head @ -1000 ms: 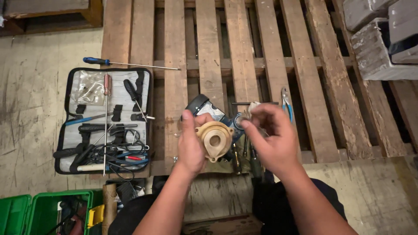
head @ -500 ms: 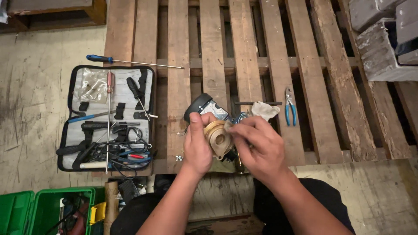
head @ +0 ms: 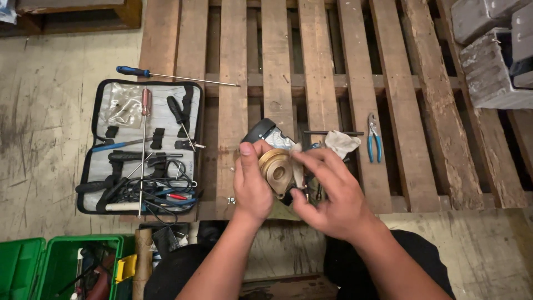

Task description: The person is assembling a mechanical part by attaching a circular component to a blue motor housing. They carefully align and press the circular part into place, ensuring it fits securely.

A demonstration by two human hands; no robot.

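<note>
**Both hands on a tan round part over the pallet**

The work in hand looks like fitting or turning a tan, disc-shaped part (head: 276,169) on a small dark unit (head: 265,133) that rests on the pallet (head: 233,55), near its front edge. To do it well, my judgement is that the holding hand should keep the unit steady against the slats while the other works only with its fingertips, squarely on the rim, so the part does not tilt or slip into a gap between the boards.

From the left: one green box (head: 33,261) at the bottom corner, its contents unclear. One open tool case (head: 141,147) lies on the floor, just beside the pallet. In it I count one red-handled screwdriver (head: 145,103) and one black-handled driver (head: 177,111); the other tools and the tangle of wires are too jumbled to count. Above the case lies one blue-handled screwdriver (head: 136,71), its shaft reaching onto the pallet.

The left hand (head: 251,183) is closed around the unit's left side, thumb up along the part. The right hand (head: 327,191) curls over from the right, fingertips pinching the part's edge.

Just beyond the right hand: one crumpled pale rag (head: 341,143) and one thin dark rod (head: 316,132). Further right, one pair of blue-handled pliers (head: 373,139). At the far right, grey blocks (head: 488,66), at least two.
</note>
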